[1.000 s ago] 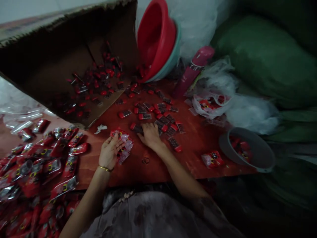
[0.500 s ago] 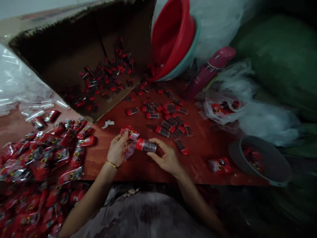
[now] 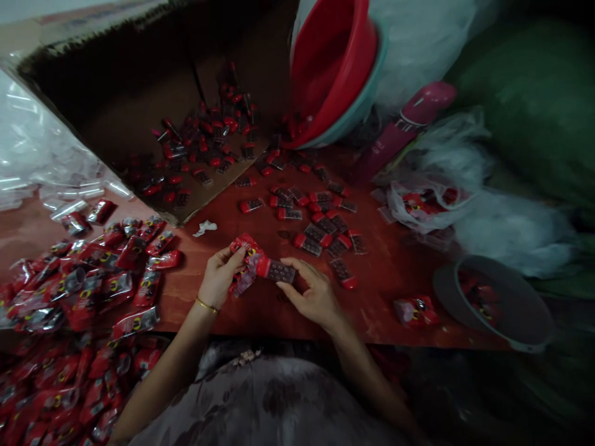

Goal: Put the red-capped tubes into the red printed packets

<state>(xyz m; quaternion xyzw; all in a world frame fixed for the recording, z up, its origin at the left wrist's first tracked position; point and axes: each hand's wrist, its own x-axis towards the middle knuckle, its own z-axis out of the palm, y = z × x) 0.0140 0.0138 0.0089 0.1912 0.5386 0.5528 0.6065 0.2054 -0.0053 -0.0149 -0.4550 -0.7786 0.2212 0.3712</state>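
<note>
In the head view, the left hand (image 3: 220, 272) pinches crinkled red plastic wrapping (image 3: 248, 248) just below frame center while the right hand (image 3: 317, 294) grips a dark, see-through, red-ended oblong container (image 3: 280, 272) above a red surface (image 3: 381, 279).

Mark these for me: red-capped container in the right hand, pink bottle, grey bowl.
Red-capped container (image 3: 279, 272): head view, on its dark-looking body, beside the cap.
Pink bottle (image 3: 394, 140): head view, on the body below the silvery band.
Grey bowl (image 3: 521, 306): head view, on its bare inner wall.
</note>
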